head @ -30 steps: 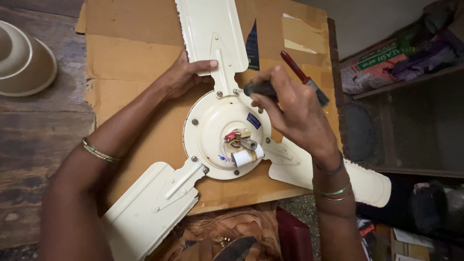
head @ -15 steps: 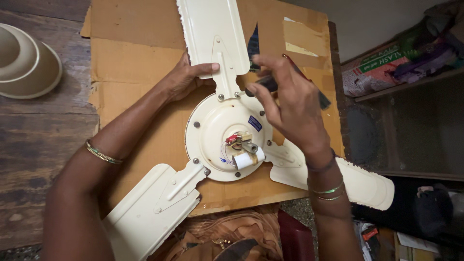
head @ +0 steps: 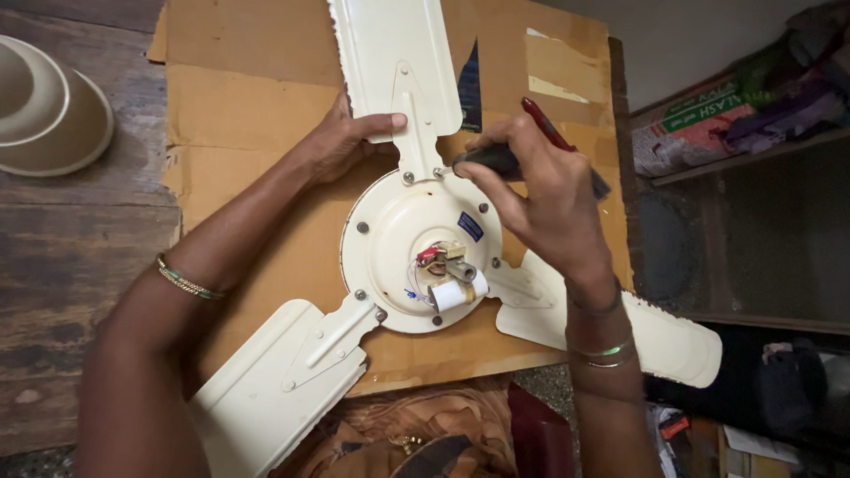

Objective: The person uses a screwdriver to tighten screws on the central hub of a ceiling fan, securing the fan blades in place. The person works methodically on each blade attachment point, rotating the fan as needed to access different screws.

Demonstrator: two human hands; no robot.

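Note:
A cream ceiling fan [head: 407,239] lies upside down on a sheet of cardboard [head: 239,106], its three blades spread out. Wires and a white capacitor [head: 456,290] sit at the hub's middle. My left hand [head: 341,142] rests on the far blade [head: 390,53] near its bracket, thumb on top. My right hand [head: 540,195] grips a dark-handled tool [head: 491,159], its tip at a screw where the far blade's bracket meets the hub. A red pen-like tool [head: 544,124] sticks out behind that hand.
Cream dome-shaped fan covers [head: 44,106] lie on the wooden floor at the upper left. Shelves with packets and clutter [head: 735,115] stand to the right. Brown cloth [head: 416,434] lies at the bottom edge.
My right hand has shifted up and left, bringing the tool's tip to the screw at the far blade's bracket. The left hand stays on the blade.

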